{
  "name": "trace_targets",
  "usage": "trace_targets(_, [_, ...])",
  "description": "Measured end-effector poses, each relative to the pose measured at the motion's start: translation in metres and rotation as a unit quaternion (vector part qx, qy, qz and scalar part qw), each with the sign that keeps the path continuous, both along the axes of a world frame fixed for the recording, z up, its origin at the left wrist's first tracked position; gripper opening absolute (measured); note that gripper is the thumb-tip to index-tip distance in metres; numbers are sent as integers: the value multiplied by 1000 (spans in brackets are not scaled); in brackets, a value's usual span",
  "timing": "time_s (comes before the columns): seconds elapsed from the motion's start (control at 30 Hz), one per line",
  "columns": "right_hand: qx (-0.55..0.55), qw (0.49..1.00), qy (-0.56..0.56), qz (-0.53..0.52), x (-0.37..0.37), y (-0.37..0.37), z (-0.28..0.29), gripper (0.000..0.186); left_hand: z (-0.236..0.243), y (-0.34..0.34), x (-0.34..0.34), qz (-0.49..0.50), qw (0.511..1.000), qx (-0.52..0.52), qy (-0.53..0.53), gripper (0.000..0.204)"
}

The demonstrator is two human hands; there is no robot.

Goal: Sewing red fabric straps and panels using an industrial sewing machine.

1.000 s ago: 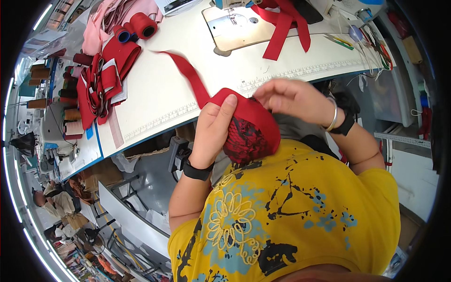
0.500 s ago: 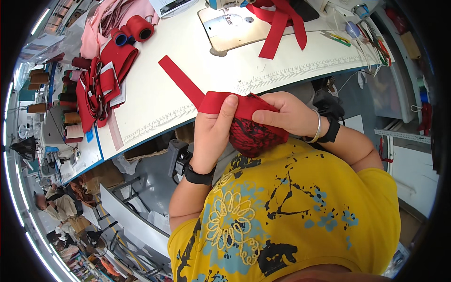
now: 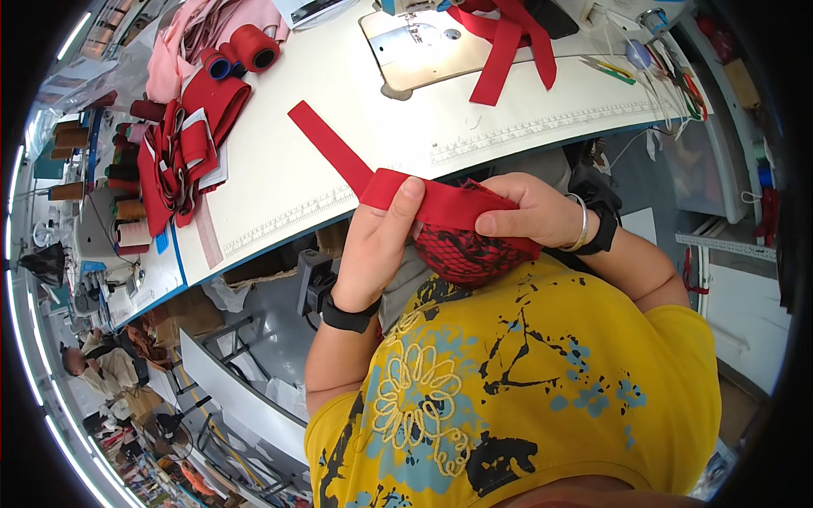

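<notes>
Between my hands is a rounded red bra cup (image 3: 466, 252) covered in black lace, with a plain red fabric band (image 3: 436, 200) along its upper edge. My left hand (image 3: 383, 229) pinches the band's left part, thumb on top. On the right, my right hand (image 3: 529, 207) grips the band and the cup's edge, thumb pressed on the front; its other fingers are mostly hidden behind the fabric. From beside my left hand a loose red strip (image 3: 329, 146) runs up and left across the white table (image 3: 313, 63). The piece is held at the table's near edge.
A sewing machine bed (image 3: 423, 51) lies at the far side, with red strips (image 3: 500, 59) beside it. Red thread spools (image 3: 254, 48) and folded red fabric (image 3: 182, 165) lie at left. Tweezers or snips (image 3: 611, 69) and cords sit at right. Rulers line the near edge.
My right hand has moved a little right and down, away from my left. The red band now stretches straighter between them, and more of the lace cup shows.
</notes>
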State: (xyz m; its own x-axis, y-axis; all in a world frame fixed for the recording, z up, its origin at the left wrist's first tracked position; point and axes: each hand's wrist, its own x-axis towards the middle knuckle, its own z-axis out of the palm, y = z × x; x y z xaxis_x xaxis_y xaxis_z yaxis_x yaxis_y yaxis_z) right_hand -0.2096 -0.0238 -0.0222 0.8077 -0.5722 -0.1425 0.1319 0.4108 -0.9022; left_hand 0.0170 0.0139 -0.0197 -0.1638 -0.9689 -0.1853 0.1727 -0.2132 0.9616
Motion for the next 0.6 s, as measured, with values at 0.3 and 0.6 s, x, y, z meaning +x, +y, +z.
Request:
trace_targets(0.3, [15, 1000, -13, -11, 0, 2, -1, 42, 12, 5, -2, -11, 998, -55, -6, 27])
trace_targets(0.6, [-24, 1000, 4, 11, -7, -2, 0, 41, 12, 9, 2, -25, 999, -31, 21, 25])
